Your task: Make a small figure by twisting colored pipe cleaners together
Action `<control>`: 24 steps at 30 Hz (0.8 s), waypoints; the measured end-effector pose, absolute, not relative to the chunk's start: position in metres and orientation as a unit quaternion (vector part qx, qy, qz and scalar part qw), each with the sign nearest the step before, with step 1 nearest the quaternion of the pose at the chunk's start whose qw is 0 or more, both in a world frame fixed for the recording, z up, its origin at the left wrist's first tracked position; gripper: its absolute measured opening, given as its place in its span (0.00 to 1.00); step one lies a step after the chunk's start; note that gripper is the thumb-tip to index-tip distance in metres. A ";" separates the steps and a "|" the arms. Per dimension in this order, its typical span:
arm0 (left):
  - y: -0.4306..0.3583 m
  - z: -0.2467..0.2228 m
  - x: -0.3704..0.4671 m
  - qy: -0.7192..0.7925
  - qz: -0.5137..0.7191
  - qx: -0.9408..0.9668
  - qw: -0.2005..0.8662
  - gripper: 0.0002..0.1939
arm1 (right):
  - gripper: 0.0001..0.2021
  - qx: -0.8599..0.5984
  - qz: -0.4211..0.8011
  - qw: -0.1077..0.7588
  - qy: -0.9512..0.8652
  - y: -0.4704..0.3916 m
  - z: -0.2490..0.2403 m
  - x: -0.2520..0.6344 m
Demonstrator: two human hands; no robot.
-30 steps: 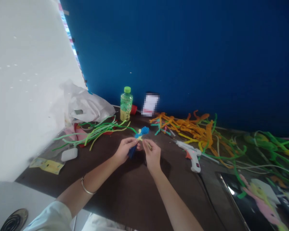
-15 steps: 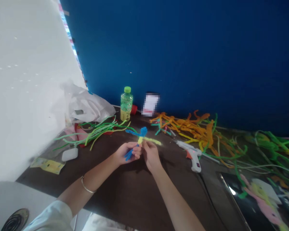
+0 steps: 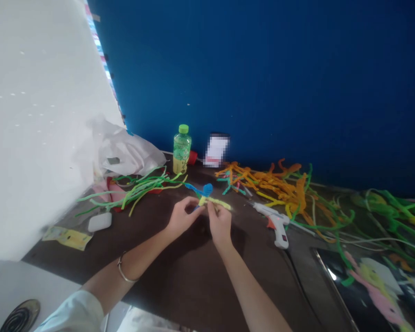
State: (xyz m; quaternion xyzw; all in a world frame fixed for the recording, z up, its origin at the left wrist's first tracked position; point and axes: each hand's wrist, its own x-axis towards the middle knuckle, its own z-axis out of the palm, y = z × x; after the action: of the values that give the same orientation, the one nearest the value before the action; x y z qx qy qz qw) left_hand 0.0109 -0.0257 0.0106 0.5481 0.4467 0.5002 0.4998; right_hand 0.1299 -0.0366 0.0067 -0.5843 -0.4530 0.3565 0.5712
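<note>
Between my two hands is a small pipe-cleaner figure point(image 3: 208, 189) with a blue rounded top, a blue arm reaching left, and a yellow pipe cleaner point(image 3: 222, 203) wrapped at its middle and sticking out to the right. My left hand point(image 3: 184, 216) is closed on the figure's lower part, thumb and fingers meeting near its base; the blue lower strands are mostly hidden behind the fingers. My right hand point(image 3: 220, 222) pinches the yellow pipe cleaner close to the wrapped middle.
A white glue gun point(image 3: 275, 221) with a black cord lies right of my hands. Orange pipe cleaners point(image 3: 273, 182) heap behind it, green ones point(image 3: 145, 186) spread at left. A green-capped bottle point(image 3: 181, 150) and a propped phone point(image 3: 216, 150) stand behind; a dark tablet point(image 3: 335, 276) lies front right.
My left hand has shifted its grip and turned, covering the blue strands that hung below it. The blue top has tipped slightly down. My right hand keeps its pinch.
</note>
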 end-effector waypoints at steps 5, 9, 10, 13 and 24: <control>-0.024 0.010 0.008 0.449 0.500 0.569 0.475 0.11 | 0.10 -0.546 0.352 0.597 -0.470 -0.039 0.010 0.128; -0.022 0.006 0.011 0.412 0.517 0.474 0.581 0.12 | 0.09 -0.537 0.389 0.632 -0.401 -0.038 0.006 0.126; -0.021 0.005 0.011 0.401 0.521 0.446 0.607 0.13 | 0.10 -0.534 0.401 0.641 -0.379 -0.037 0.005 0.126; -0.020 0.005 0.012 0.373 0.520 0.374 0.671 0.13 | 0.11 -0.518 0.430 0.654 -0.344 -0.035 0.002 0.127; -0.024 0.015 0.005 0.212 0.427 0.206 0.854 0.07 | 0.12 -0.457 0.532 0.636 -0.322 -0.032 -0.001 0.126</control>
State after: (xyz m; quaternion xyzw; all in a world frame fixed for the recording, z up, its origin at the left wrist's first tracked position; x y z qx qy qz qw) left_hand 0.0054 -0.0238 0.0150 0.2057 0.2122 0.4275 0.8543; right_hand 0.1263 -0.0323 -0.0009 -0.4567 -0.3219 0.5319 0.6363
